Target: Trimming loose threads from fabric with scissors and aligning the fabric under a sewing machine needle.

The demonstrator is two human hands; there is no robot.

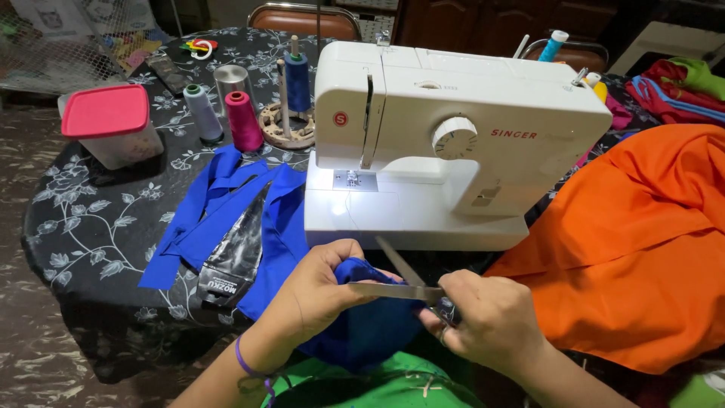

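Round table in a dim, cluttered room

A black floral tablecloth (91, 227) covers the table; a brown chair back (302, 17) stands behind it, dark wooden cabinets (483, 23) beyond, and marbled brown floor (30, 151) at left.

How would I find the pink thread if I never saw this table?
Start at the big white sewing machine. Look just left of it, where thread spools stand on the flowery black tablecloth. The pink thread is the bright magenta cone, beside a pale green-topped spool and a blue spool.
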